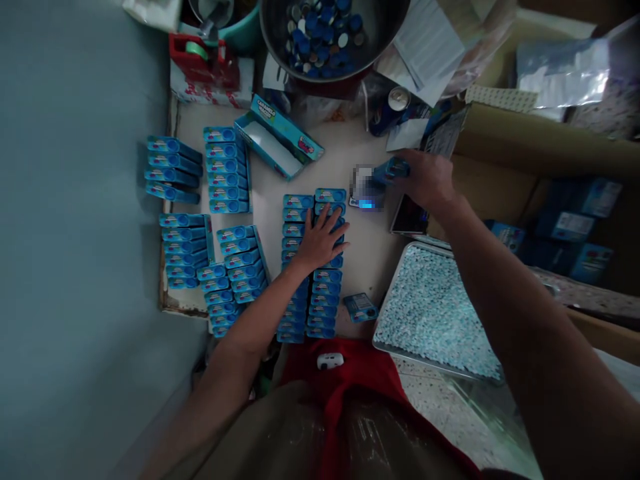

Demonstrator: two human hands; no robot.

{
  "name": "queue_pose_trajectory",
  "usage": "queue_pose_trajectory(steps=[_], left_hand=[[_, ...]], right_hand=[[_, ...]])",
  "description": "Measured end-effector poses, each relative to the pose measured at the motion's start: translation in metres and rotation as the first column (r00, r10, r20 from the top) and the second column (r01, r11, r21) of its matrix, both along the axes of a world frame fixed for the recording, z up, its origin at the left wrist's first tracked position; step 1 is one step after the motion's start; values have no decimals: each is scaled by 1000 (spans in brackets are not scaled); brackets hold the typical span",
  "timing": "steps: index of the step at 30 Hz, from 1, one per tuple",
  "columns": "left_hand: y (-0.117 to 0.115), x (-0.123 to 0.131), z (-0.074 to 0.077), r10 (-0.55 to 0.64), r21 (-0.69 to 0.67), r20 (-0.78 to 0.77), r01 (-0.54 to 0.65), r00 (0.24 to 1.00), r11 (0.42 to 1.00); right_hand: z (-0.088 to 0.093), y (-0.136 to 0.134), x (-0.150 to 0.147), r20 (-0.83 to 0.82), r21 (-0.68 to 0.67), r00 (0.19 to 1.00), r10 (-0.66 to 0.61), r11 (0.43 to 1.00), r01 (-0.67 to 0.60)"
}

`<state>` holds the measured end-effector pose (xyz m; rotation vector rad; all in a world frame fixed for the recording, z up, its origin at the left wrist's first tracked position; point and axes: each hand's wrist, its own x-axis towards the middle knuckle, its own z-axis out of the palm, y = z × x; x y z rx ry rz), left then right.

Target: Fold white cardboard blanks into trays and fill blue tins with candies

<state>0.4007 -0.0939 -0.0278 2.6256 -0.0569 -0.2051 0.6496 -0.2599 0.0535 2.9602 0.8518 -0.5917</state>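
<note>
My left hand (321, 240) lies with its fingers spread over two long rows of small blue boxes (324, 307), touching their upper part and hiding several of them. Held in my right hand (429, 179) is a small blue box (391, 170), raised near the left wall of a cardboard carton (505, 137). Just left of that box, a pixelated patch with a bright blue spot (367, 204) cannot be made out. One loose blue packet (361, 307) rests flat to the right of the rows.
More blue boxes (225, 170) stand in groups on the left of the table. Behind them lies an open display carton (280, 143). A metal bowl of blue and silver discs (325, 40), a red tape dispenser (205, 63) and a tray of pale blue pellets (435, 310) surround the work area.
</note>
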Motion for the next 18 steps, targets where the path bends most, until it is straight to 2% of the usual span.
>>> queue_pose_trajectory(steps=[4, 9, 14, 18], left_hand=[[-2, 1, 5, 14, 0, -15, -14, 1000, 1000], [-2, 5, 11, 28, 20, -23, -27, 999, 999], [-2, 6, 10, 34, 7, -27, -34, 999, 999], [-2, 6, 7, 32, 14, -19, -32, 999, 999]], right_hand=[[-3, 0, 4, -27, 51, 998, 51, 997, -50], [-7, 15, -3, -53, -22, 995, 83, 996, -84], [-5, 24, -10, -66, -55, 992, 105, 992, -109], [-12, 26, -10, -93, -46, 991, 97, 994, -101]])
